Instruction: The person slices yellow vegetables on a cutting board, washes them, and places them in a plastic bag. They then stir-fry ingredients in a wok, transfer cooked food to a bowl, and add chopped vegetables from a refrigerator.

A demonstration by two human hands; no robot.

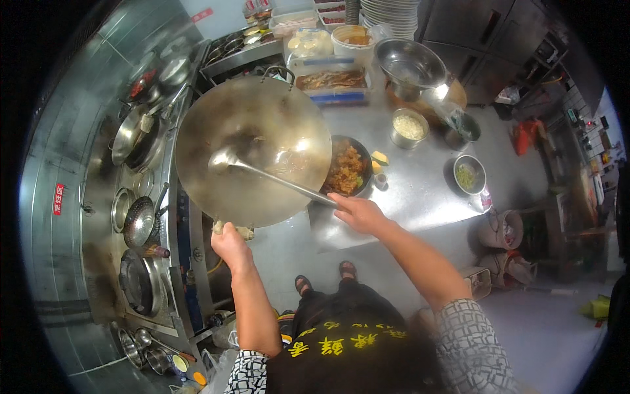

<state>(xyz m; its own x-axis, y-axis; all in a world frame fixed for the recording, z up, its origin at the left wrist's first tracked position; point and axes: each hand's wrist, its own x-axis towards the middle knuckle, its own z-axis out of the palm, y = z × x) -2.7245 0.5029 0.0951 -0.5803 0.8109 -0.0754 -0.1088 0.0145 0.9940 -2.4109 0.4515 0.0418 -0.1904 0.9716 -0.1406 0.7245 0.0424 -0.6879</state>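
My left hand (232, 246) grips the near handle of a large metal wok (256, 197) through a folded cloth (244, 232). My right hand (360, 213) holds the long handle of a metal cooking ladle (224, 160), whose bowl lies over the inside of the wok. The wok is raised between the stove and a steel table, with a little liquid and a few scraps in it. Its right rim partly covers a dark round dish of browned food (348, 167) on the table. Steam or haze blurs the inside of the wok.
On the steel table (428, 202) stand a metal pot of chopped white food (409, 129), a small bowl of chopped greens (469, 175) and a large metal basin (410, 64). A plastic tub (330, 81) sits behind the wok. A perforated strainer (139, 221) and pans line the stove at left.
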